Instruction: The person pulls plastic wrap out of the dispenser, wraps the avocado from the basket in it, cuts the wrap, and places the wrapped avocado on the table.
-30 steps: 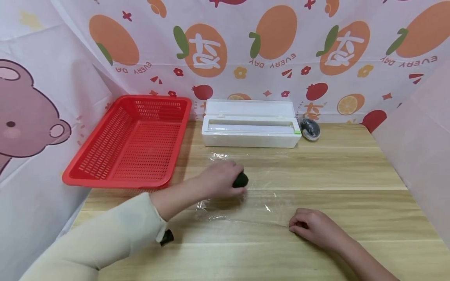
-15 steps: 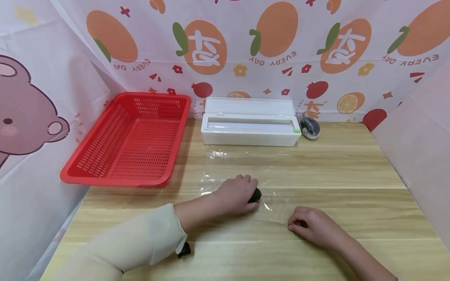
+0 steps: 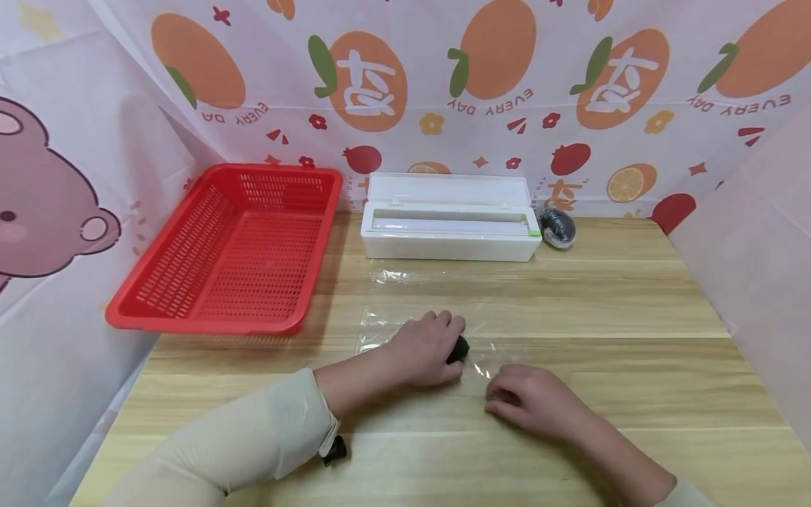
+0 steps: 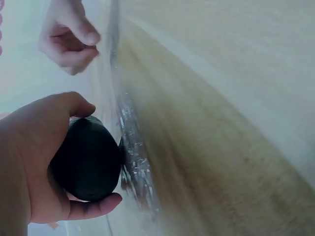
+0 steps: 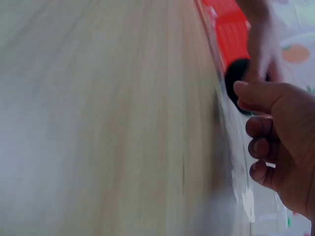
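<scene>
My left hand (image 3: 427,350) grips a dark, egg-shaped fruit (image 3: 459,349) from above, over a clear sheet of plastic wrap (image 3: 386,320) spread on the table. The left wrist view shows the fruit (image 4: 86,160) between the thumb and curled fingers, beside the shiny, crinkled wrap (image 4: 135,157). To the right, near the wrap's front edge, my right hand (image 3: 535,401) has its thumb and forefinger pinched together and its other fingers curled. The wrap between those fingertips is too clear to make out well. In the right wrist view, this hand (image 5: 290,137) hovers beside the wrap.
At the back stands a white wrap dispenser (image 3: 450,246), its lid up and a roll inside. A dark round thing in wrap (image 3: 559,229) sits at its right. A red plastic basket (image 3: 253,267) is at the left. Printed cloth (image 3: 431,84) hangs behind the wooden table (image 3: 633,296).
My left hand has moved right and nearer with the fruit, then stayed there. My right hand has shifted left toward it from the wrap's front right corner.
</scene>
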Motion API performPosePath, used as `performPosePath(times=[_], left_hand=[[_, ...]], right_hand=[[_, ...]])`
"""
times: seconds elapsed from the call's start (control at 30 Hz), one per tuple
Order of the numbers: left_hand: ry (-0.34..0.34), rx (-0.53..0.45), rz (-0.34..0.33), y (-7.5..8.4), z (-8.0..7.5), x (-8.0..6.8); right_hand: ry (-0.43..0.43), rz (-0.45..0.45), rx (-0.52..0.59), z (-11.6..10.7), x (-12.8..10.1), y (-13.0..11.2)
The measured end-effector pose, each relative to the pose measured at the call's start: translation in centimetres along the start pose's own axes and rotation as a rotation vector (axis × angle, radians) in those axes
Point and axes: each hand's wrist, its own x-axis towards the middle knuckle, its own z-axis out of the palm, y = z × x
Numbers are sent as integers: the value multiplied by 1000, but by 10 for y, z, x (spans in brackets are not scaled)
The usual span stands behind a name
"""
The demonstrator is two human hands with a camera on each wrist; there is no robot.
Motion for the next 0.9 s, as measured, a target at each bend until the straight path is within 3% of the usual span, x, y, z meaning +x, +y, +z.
performPosePath(times=[0.23, 0.43, 0.63, 0.9], left_hand=[[-10, 25, -2, -3, -2, 4], [-2, -11, 53, -11, -2, 4], [-39, -100, 93, -18, -15, -2], [-96, -110, 97, -23, -22, -7]], right_hand=[[-95, 43, -77, 9, 19, -12], [-85, 34, -68, 11, 23, -13], [-114, 107, 54, -2, 32, -12], [-184, 213, 277, -23, 54, 0]])
